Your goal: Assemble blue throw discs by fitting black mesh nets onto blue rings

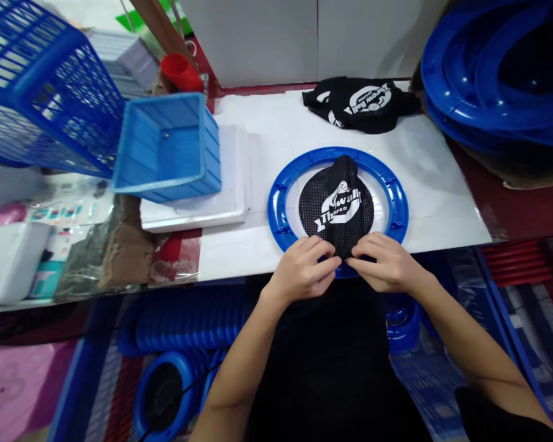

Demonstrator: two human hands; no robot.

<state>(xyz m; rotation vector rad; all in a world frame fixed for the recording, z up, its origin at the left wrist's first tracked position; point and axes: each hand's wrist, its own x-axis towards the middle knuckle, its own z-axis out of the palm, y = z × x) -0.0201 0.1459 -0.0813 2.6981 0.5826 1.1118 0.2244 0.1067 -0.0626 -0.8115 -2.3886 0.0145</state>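
Observation:
A blue plastic ring (280,212) lies flat on the white-covered table near its front edge. Inside it rests a black mesh fabric piece (316,190) with white lettering, partly folded. At the ring's near side, my left hand (306,267) pinches the near edge of the fabric. Close beside it, my right hand (383,263) pinches the same edge from the right, fingertips bent inward. Both hands cover part of the ring's near rim. Behind the ring lies a small pile of similar black printed mesh pieces (368,104).
A blue bin (166,147) sits on a white foam slab (233,202) at the left, beside a large blue crate (64,92). Blue rings (442,80) are stacked at the back right. More blue rings (184,328) stand under the table, near a pink stool (18,387).

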